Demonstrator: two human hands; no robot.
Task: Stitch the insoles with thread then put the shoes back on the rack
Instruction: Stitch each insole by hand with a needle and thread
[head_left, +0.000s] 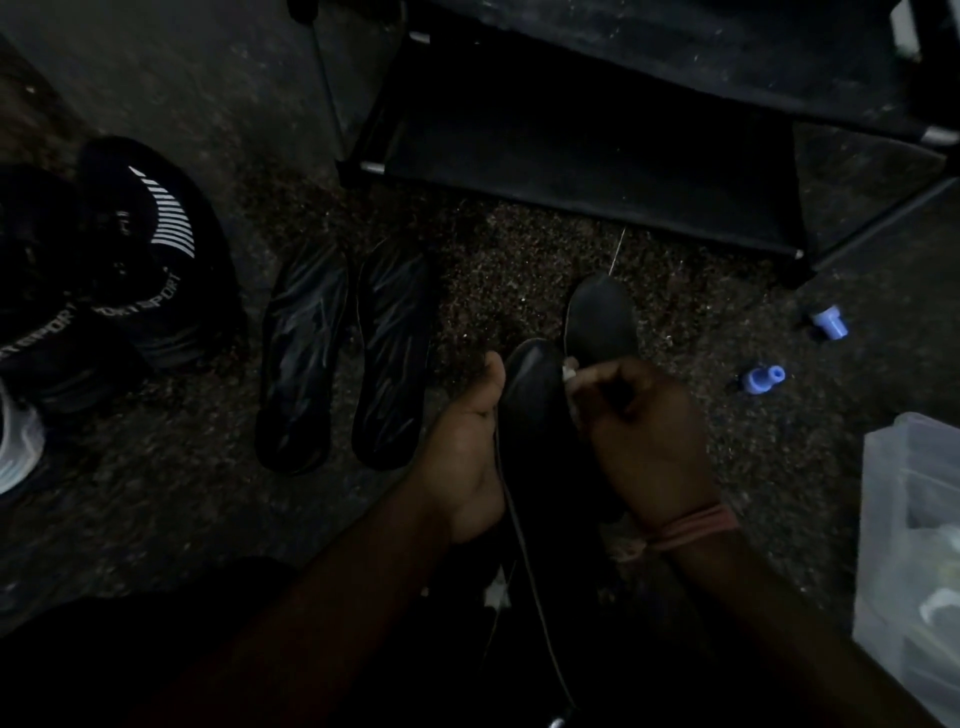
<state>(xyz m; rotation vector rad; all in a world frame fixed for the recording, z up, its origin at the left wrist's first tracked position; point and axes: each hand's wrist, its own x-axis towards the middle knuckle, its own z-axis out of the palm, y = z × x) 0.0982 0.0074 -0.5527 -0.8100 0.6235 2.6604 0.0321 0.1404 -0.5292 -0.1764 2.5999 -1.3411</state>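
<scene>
While dim light hides much, centre frame shows two dark insoles (550, 415) held together: left hand (467, 447) grips their left edge, thumb up; right hand (644, 431) pinches a small pale item, possibly the needle, at their right edge. Thread (524, 561) trails down between the forearms. Two further insoles (348, 353) lie left of centre; black shoes (130, 249) upper left; rack (597, 156) top.

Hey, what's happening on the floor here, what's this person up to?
A person sits on the floor stitching black insoles. The left hand grips one insole by its edge, while the right hand pinches something small at its rim, probably the needle, with thread trailing down. Two more insoles lie flat to the left, beside black shoes. The black rack ahead holds no shoes on the shelf that shows.
</scene>
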